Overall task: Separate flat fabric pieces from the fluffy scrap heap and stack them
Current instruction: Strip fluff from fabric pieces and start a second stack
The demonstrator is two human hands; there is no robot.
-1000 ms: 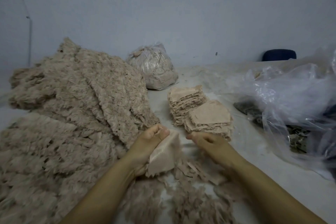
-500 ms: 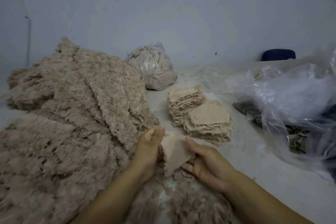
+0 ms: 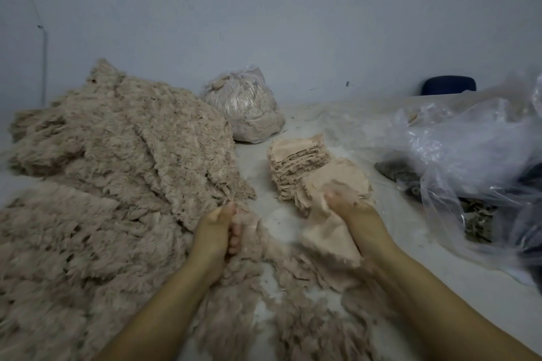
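Head view shows the right hand gripping a flat fabric piece, fingers curled round its upper edge, just at 6 o'clock of the nearer stack. A taller stack stands touching it at 10 o'clock. Left hand rests at the edge of the fluffy scrap heap, fingers curled; whether it pinches scrap, I cannot tell. Judging by two sizeable stacks against a heap that fills the table from 7 to 11 o'clock, the sorting looks well begun but far from finished. Motion blur smears the right fingertips. A tied plastic bag at 12 o'clock and loose plastic sheeting at 3 o'clock veil their contents.
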